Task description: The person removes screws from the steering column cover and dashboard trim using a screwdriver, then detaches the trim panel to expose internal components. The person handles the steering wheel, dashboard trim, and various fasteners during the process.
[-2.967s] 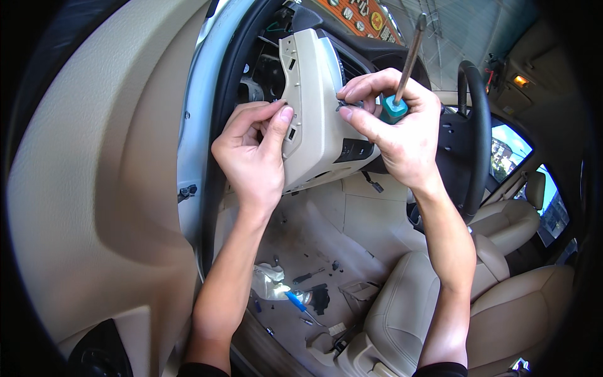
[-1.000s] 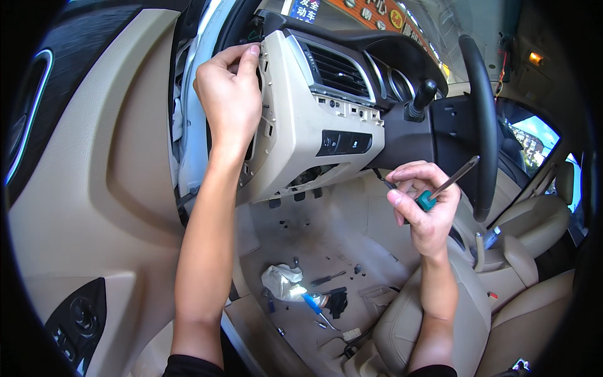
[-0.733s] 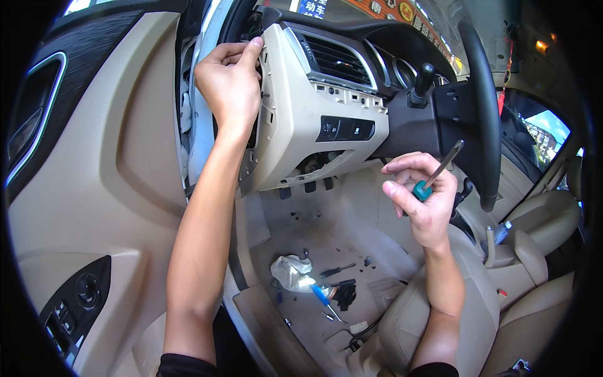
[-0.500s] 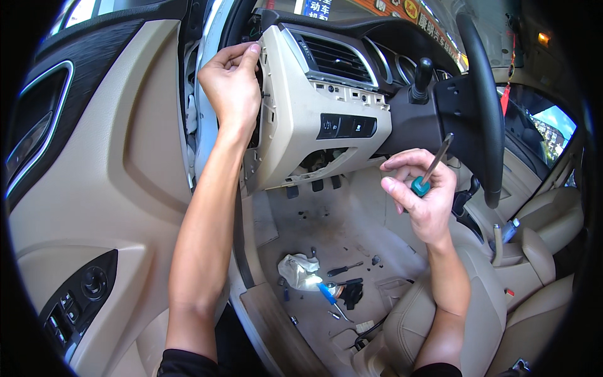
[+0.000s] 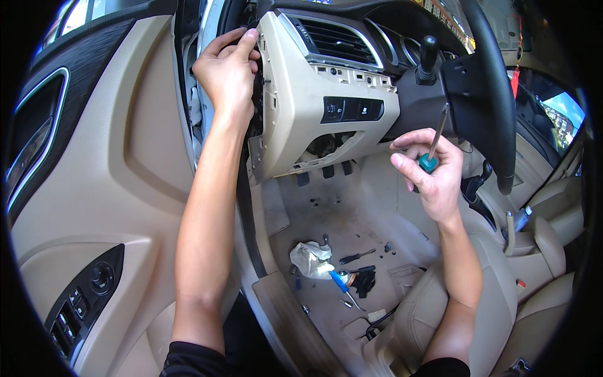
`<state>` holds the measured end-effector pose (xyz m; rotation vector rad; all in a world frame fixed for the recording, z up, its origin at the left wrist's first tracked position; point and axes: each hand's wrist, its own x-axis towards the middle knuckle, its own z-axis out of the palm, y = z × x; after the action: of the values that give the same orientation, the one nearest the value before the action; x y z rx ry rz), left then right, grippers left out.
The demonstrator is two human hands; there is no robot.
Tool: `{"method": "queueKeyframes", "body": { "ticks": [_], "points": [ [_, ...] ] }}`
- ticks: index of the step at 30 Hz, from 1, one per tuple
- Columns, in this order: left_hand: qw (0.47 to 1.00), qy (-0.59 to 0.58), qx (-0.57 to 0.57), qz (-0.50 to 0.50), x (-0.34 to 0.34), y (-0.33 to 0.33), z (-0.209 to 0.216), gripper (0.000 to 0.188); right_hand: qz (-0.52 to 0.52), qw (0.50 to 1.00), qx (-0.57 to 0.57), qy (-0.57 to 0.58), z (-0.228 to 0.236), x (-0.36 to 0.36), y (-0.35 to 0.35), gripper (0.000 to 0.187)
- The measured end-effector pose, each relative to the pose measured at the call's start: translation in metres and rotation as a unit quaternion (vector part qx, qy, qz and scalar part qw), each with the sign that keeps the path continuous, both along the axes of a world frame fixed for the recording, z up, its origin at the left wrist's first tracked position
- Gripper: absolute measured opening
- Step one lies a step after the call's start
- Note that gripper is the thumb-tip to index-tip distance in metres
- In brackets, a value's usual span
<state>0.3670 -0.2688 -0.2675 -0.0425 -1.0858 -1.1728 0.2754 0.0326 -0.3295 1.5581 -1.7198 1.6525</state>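
Note:
My left hand (image 5: 223, 78) grips the upper left edge of the beige lower dashboard panel (image 5: 286, 135), thumb on the edge and fingers curled behind it. Their tips are partly hidden. A narrow dark gap runs down that side of the panel. My right hand (image 5: 440, 188) holds a screwdriver (image 5: 433, 151) with a teal handle, its metal shaft pointing up, apart from the panel and below the steering wheel (image 5: 493, 94). Set into the panel are an air vent (image 5: 339, 41), a dark switch strip (image 5: 353, 110) and an opening (image 5: 330, 143) below.
On the floor lie a white bag or cloth (image 5: 311, 259), a blue-handled tool (image 5: 339, 281), a dark screwdriver (image 5: 357, 256) and small loose pieces. The beige door (image 5: 151, 125) stands at the left, the driver's seat (image 5: 418, 308) at the lower right. A column stalk (image 5: 428, 56) sticks up beside the wheel.
The whole view has shifted slightly, so the dashboard sits a little higher and further right. My left hand keeps its grip on the panel edge; my right hand still holds the screwdriver.

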Motion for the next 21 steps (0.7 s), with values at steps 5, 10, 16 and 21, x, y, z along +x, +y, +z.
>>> {"method": "queueKeyframes", "body": {
  "ticks": [5,10,16,21],
  "points": [
    [0.999,0.015,-0.010,0.032,-0.0021,0.0002,-0.0019,0.015,-0.007,1.000,0.010,-0.009,-0.0030,-0.0047,-0.0025,0.021],
    [0.999,0.021,-0.048,0.010,-0.0028,-0.0052,-0.0033,0.019,-0.011,1.000,0.010,-0.018,-0.0052,-0.0068,-0.0045,0.020],
    [0.999,0.014,-0.038,-0.014,-0.0003,-0.0047,-0.0027,0.019,-0.013,1.000,0.011,-0.022,-0.0053,-0.0072,-0.0032,0.020],
    [1.000,0.001,-0.004,-0.009,0.0009,-0.0050,-0.0027,0.014,-0.015,1.000,0.007,-0.017,-0.0035,-0.0075,-0.0023,0.021]
  ]
}}
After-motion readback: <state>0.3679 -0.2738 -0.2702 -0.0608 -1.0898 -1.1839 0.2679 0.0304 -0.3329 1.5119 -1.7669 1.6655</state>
